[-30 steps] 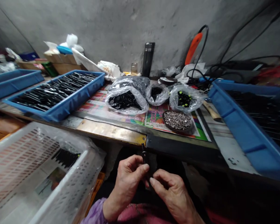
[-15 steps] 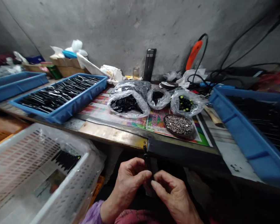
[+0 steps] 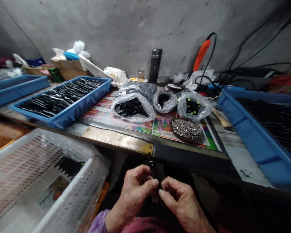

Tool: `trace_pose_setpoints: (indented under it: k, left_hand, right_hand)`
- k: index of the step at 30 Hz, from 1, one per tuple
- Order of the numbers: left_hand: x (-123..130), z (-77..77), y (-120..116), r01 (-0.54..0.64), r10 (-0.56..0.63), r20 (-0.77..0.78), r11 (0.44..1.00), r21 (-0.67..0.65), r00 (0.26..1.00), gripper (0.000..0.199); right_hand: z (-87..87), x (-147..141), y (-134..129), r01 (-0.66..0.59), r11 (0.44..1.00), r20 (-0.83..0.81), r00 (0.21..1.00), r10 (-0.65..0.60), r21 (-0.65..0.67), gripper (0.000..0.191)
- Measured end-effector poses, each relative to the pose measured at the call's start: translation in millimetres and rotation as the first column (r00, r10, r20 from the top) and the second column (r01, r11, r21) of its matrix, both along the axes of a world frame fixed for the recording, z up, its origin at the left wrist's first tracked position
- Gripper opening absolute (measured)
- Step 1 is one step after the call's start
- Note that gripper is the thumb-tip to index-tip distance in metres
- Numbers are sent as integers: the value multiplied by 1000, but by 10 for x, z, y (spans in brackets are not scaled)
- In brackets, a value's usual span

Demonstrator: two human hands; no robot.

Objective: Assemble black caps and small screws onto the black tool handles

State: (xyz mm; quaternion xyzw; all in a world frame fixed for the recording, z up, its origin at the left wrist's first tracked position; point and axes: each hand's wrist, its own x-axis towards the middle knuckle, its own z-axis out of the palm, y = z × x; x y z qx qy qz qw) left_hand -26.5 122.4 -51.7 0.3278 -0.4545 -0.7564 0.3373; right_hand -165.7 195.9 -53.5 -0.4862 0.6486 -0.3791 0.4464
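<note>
Grey wall (image 3: 106, 29) backs the counter (image 3: 116, 137); at lower centre, the left hand (image 3: 139, 187) and right hand (image 3: 180, 202) pinch a slim black part (image 3: 153, 167) between them, tip above both.

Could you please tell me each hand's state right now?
Left hand: closed, holding a slim black part.
Right hand: curled close beside the part; its grip cannot be told.

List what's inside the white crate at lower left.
Inside the white crate: a cluster of black pieces, at least one yellow-green tip, and a printed sheet. The crate's right wall covers whatever lies close behind it.
</note>
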Motion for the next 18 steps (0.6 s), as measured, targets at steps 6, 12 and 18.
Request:
trace_pose_setpoints:
  k: [6, 12, 18]
  left_hand:
    - [8, 30, -5, 4, -5, -11, 1000, -21, 1000, 32]
    - [28, 52, 10, 18, -18, -51, 1000, -11, 999, 28]
    - [45, 69, -33, 44, -43, -69, 999, 9, 997, 29]
  right_hand:
    - [-10, -13, -9, -15, 1000, 13, 1000, 15, 14, 20]
    - [-19, -49, 1, -23, 1000, -13, 1000, 23, 11, 20]
    - [2, -93, -17, -35, 999, -23, 999, 35, 5, 19]
